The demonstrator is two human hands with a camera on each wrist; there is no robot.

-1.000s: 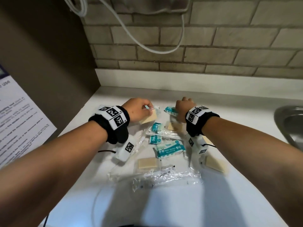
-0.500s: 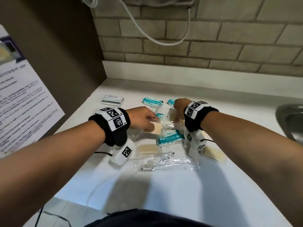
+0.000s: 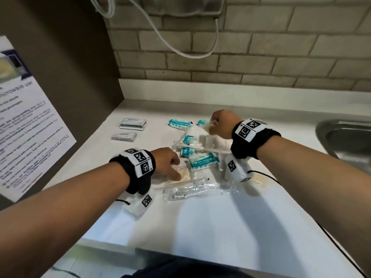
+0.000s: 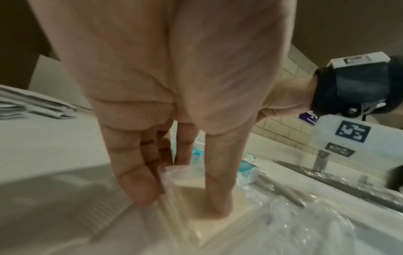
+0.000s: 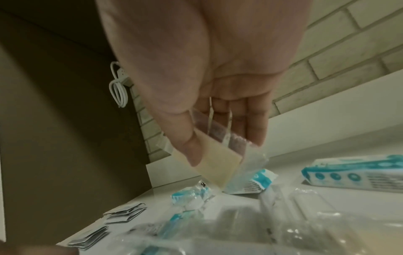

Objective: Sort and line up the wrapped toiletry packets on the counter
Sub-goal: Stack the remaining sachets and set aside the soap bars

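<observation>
Cream-coloured soap in clear wrap point(image 5: 214, 162) hangs pinched between the thumb and fingers of the right hand point(image 3: 223, 123), lifted above the far side of the heap of packets on the white bench point(image 3: 210, 227). The left hand point(image 3: 166, 163) is down at the near left edge of the heap, its thumb and fingertips closing on another wrapped cream bar point(image 4: 209, 207) that lies flat on the bench. Between the two hands lie teal-and-white tissue packets point(image 3: 203, 161) and crinkled clear sleeves point(image 3: 198, 190). One more teal packet point(image 3: 179, 124) sits apart at the back, just left of the right hand. Two small stacks of grey-white sachets point(image 3: 132, 123) rest further left, well apart from both hands.
</observation>
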